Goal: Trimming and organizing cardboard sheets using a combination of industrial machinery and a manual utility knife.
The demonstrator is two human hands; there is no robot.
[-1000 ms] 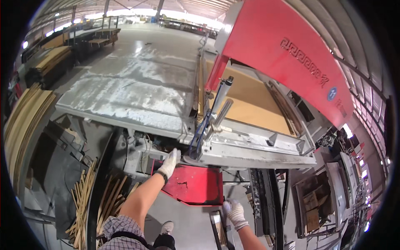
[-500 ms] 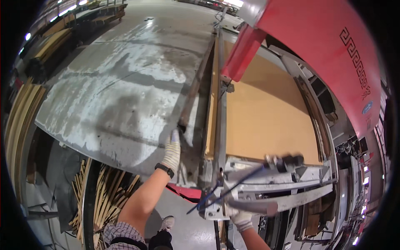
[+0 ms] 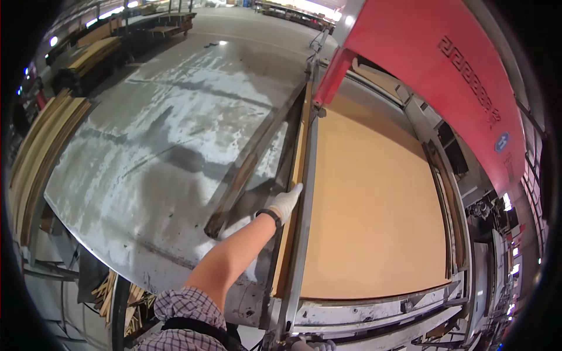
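Observation:
My left hand (image 3: 286, 203), in a pale glove, has its fingers closed at a narrow tan board strip (image 3: 299, 166) beside a long metal rail (image 3: 305, 202); part of the fingers is hidden. Right of the rail lies a large flat tan board (image 3: 374, 205). Apart from my left hand, a long dark bar (image 3: 239, 182) lies slanted across the steel table (image 3: 134, 199). Only a sliver of my right hand (image 3: 321, 346) shows at the lower edge, by the near end of the rail; its fingers cannot be made out.
A big red machine arm (image 3: 433, 64) overhangs the far right of the board. Stacked wooden boards (image 3: 44, 169) stand at the left, with loose thin sticks (image 3: 126, 298) below the table's near edge. A metal frame (image 3: 374, 316) borders the board's near side.
My left hand has left the end of the dark bar and moved right to the board strip. The bar now lies further left. My right hand has dropped almost out of view.

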